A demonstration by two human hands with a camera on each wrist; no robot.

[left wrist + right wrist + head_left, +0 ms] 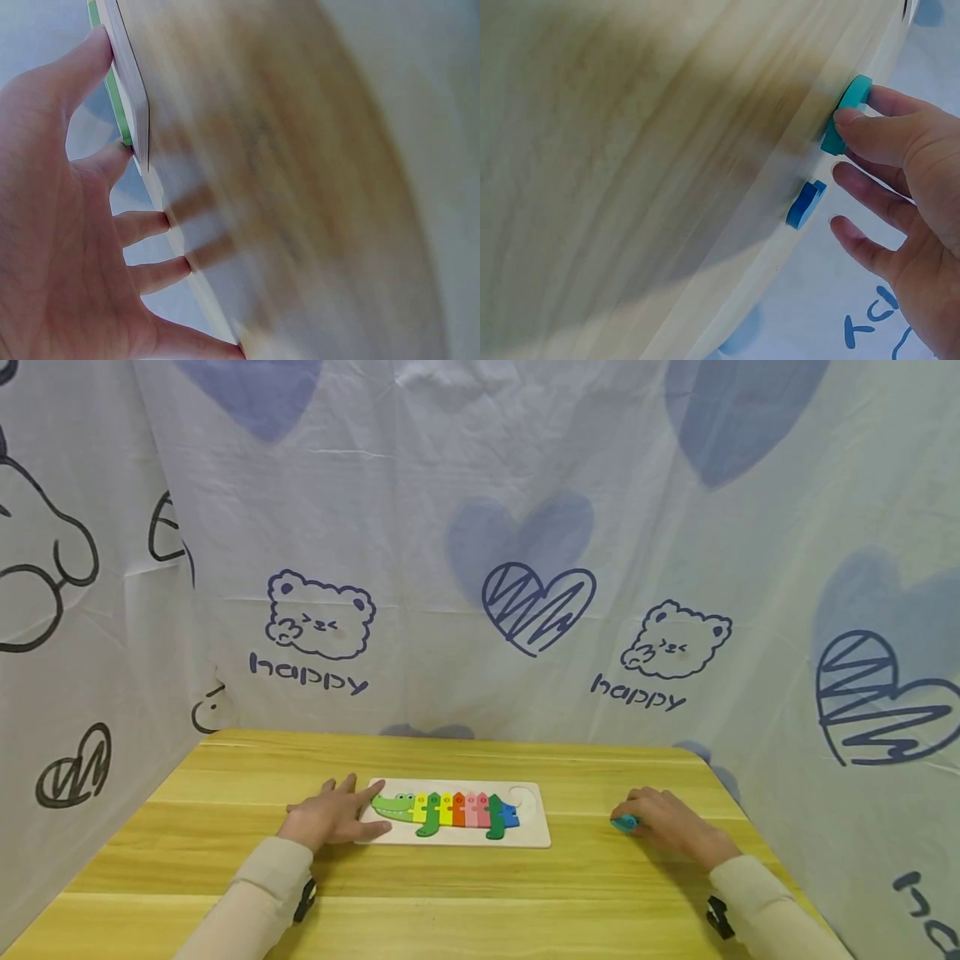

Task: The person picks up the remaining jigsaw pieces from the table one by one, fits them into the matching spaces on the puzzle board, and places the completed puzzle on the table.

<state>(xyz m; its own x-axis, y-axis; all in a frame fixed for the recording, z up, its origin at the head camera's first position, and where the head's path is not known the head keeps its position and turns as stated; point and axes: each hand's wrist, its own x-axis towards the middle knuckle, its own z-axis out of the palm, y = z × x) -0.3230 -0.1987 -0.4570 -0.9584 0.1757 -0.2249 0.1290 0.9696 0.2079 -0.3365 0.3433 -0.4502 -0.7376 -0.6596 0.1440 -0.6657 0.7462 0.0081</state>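
Observation:
A white wooden puzzle board (457, 838) lies on the table, with a crocodile of coloured pieces (450, 810) in it, from a green head to a blue piece. At its right end a curled tail outline shows bare. My left hand (330, 814) spreads its fingers at the board's left end; in the left wrist view, thumb and index finger touch the board's edge (135, 97). To the right of the board, my right hand (670, 825) pinches a teal puzzle piece (847, 112) between thumb and fingers. Beneath that hand a small blue puzzle piece (806, 205) lies on the table.
The light wooden table (450, 910) reaches back to a white cloth (420, 527) printed with hearts and bears. More cloth hangs at the left and right sides. Black straps (305, 900) sit at both wrists.

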